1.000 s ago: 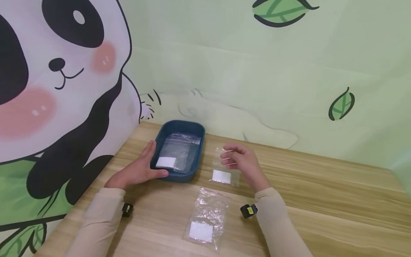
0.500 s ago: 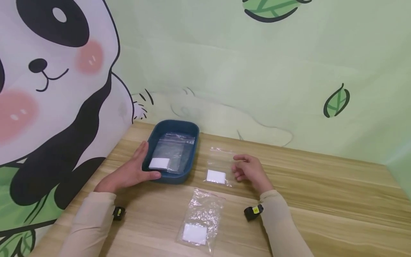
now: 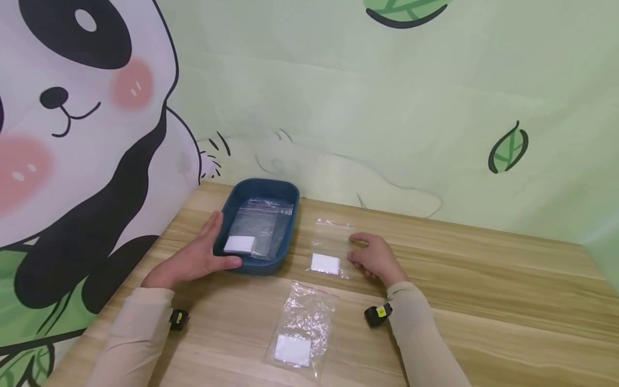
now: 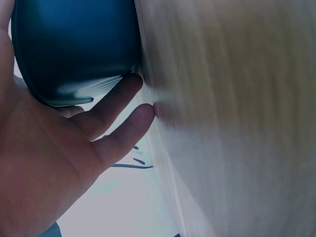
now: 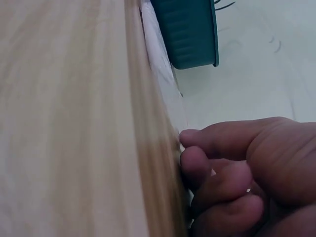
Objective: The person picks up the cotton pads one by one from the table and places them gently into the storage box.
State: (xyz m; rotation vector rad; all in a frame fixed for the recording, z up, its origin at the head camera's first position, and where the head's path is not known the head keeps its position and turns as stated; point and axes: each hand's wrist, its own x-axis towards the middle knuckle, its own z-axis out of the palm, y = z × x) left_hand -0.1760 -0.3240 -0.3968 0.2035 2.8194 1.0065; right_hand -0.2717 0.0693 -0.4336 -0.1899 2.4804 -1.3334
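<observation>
My left hand (image 3: 193, 255) rests against the dark blue bin (image 3: 280, 263), its fingers along the left wall and its thumb at the near rim. In the left wrist view the fingers (image 4: 121, 133) stretch beside the bin and tabletop. Several clear zip bags (image 3: 261, 226), one with a white label, lie in the bin. My right hand (image 3: 377, 258) is low on the table at the right edge of a clear zip bag (image 3: 331, 242) with a white label. Its thumb and index fingertip stand apart there; the other fingers are loosely curled and partly hidden.
A crinkled clear zip bag (image 3: 309, 312) with a white label lies nearer on the wooden table (image 3: 483, 301). Behind the table and along its left side hangs a green backdrop (image 3: 387, 107) with a panda and leaves.
My right hand has come down from above the flat zip bag to its right edge. The left hand stays at the bin. The head view has shifted slightly.
</observation>
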